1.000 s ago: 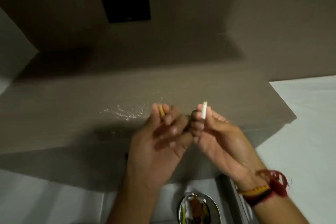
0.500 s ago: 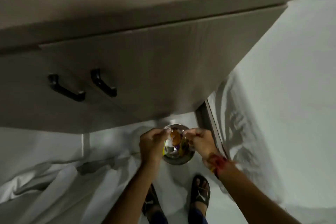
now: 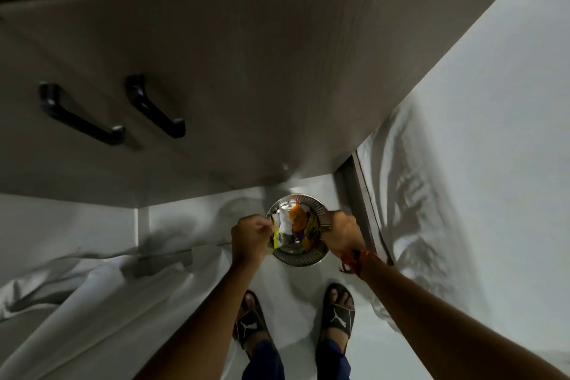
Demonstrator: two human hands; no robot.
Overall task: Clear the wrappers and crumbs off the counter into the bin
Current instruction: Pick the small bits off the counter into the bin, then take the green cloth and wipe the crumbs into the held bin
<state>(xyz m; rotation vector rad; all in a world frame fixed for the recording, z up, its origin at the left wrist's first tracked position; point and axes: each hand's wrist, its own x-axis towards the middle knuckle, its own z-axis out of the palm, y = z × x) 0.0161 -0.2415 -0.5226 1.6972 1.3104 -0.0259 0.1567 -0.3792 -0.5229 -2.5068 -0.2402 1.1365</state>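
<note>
Both hands hang over the round metal bin [image 3: 296,259] that stands on the floor just in front of the cupboard [image 3: 216,86]. The left hand [image 3: 250,236] is curled at the bin's left rim, fingertips pinched; whether they grip the edge of the yellow-green wrapper [image 3: 277,233] beside them I cannot tell. The right hand [image 3: 342,230] sits over the right rim, its fingers turned away from the camera, so how far it is open, and whether it has hold of anything, cannot be told. Wrappers — white, orange, yellow, purple — lie heaped inside the bin.

The risk, as I judge it: the bin mouth is small and already crowded, so a light scrap let go from above could land on the heap and slide over the rim to the floor by the sandals [image 3: 337,315]. A knock from either wrist could also tip the bin.

Compared with half a second ago, the hands are spread further apart, at opposite rims instead of close over the middle — and the wrappers show more plainly between them. A second ago the hands were up at the counter, each pinching a small scrap, with crumbs scattered on the top; the counter top is now out of view.
</note>
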